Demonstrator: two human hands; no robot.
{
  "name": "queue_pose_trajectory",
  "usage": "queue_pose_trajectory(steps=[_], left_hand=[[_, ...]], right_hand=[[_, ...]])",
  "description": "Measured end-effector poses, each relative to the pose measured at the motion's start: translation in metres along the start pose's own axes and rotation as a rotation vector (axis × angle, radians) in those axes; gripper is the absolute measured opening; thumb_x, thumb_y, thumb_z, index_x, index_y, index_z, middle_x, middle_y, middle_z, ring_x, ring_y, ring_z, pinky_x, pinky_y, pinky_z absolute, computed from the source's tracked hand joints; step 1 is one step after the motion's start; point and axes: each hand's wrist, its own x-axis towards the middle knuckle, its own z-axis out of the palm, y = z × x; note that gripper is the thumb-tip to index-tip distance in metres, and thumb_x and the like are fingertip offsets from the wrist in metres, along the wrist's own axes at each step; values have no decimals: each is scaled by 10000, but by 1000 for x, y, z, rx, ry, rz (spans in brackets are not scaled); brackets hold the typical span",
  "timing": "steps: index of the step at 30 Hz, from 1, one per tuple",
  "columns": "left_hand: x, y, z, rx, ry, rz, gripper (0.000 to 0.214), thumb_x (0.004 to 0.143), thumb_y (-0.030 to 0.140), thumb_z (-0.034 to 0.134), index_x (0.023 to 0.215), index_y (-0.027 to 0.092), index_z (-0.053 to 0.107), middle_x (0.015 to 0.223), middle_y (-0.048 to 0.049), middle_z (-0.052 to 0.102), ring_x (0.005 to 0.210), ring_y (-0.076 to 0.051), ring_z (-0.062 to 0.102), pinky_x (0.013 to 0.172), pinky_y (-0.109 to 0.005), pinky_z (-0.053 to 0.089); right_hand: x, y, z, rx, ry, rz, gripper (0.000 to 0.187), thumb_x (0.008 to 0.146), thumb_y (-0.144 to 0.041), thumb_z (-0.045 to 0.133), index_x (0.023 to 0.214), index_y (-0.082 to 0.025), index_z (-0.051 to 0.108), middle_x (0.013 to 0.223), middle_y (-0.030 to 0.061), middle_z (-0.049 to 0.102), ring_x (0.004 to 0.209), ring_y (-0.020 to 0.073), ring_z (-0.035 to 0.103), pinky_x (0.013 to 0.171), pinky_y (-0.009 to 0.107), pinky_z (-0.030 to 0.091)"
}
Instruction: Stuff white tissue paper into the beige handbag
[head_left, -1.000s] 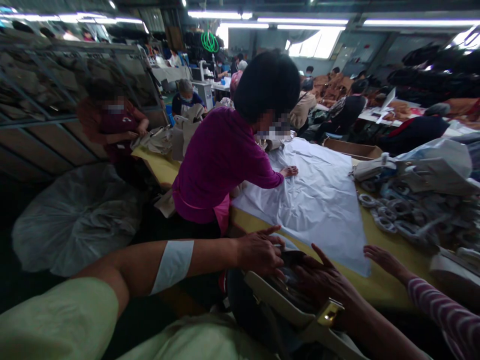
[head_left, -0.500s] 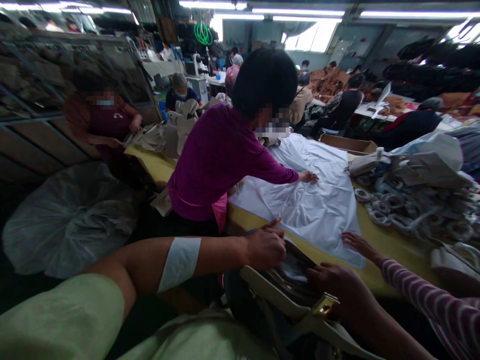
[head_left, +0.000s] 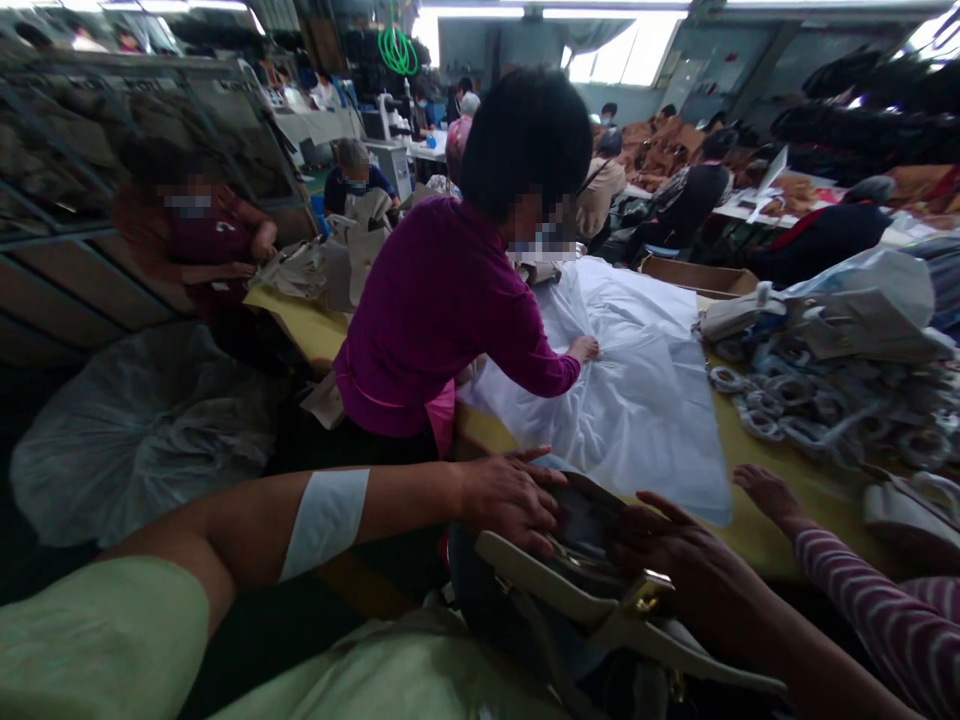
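Yellow table (head_left: 780,520) beyond; cream handbag (head_left: 525,575) slants rightward under left hand (head_left: 510,500), right hand (head_left: 675,570)

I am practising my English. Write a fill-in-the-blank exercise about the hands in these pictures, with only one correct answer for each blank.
1. The white band is wrapped around the person's ____ forearm.
2. The right hand is nearest the ____ metal fitting of the cream handbag.
3. A co-worker's hand extends from a ____ sleeve above the yellow tabletop.

Missing words: left; gold; striped.
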Motion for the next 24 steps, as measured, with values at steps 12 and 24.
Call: queue_pose_trajectory(steps=[12, 24], left_hand=[[-1, 17, 1, 58, 66, 5, 347, 991, 430, 787, 1258, 210, 757, 1375, -30, 759, 1309, -250, 664, 1318, -479, 322], [3, 39, -2, 33, 50, -97, 291, 1043, 327, 680, 1319, 257, 737, 1422, -26, 725, 1333, -249, 629, 1303, -467, 337]], right_hand=[[-23, 0, 16, 194, 37, 51, 333, 1009, -276, 527, 1220, -325, 780, 1146, 71, 819, 1132, 243, 759, 951, 396, 641], [-25, -2, 32, 276, -50, 201, 390, 963, -299, 520, 1274, -334, 752, 1202, 66, 787, 1200, 296, 731, 1049, 489, 616]])
